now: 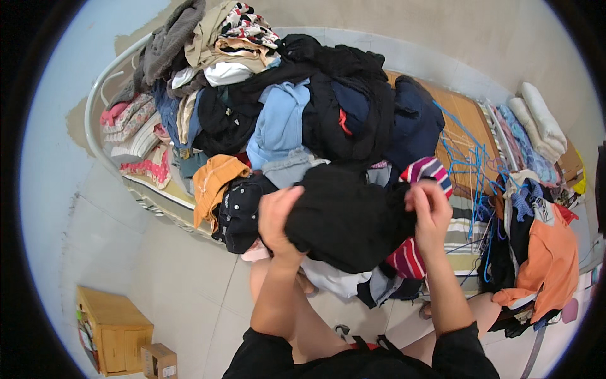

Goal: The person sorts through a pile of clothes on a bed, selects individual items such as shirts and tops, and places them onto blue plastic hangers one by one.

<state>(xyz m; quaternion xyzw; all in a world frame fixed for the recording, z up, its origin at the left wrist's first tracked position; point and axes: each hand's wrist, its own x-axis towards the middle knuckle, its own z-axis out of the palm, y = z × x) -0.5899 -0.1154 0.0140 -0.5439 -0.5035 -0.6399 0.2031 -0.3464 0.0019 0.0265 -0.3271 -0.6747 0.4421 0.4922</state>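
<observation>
A black cloth garment [350, 218] is stretched between my two hands, over the near edge of a bed heaped with clothes. My left hand [279, 220] grips its left side, and my right hand [428, 208] pinches its right side. Beneath and beside the garment lie a striped knit piece in red, purple and white [409, 260], a white cloth [336, 279] and a grey-blue denim piece [289, 168]. To the left are an orange garment [215, 184] and a black garment with small white marks [244, 208]. Behind is a light blue garment [279, 118] among dark ones.
Blue hangers [478, 166] lie tangled on the bed at the right, near an orange garment [544, 260] over a pile. White rolled bedding [544, 118] is at the far right. A curved metal bed frame [90, 118] rises at the left; a wooden cabinet [123, 331] and cardboard box [159, 361] stand below.
</observation>
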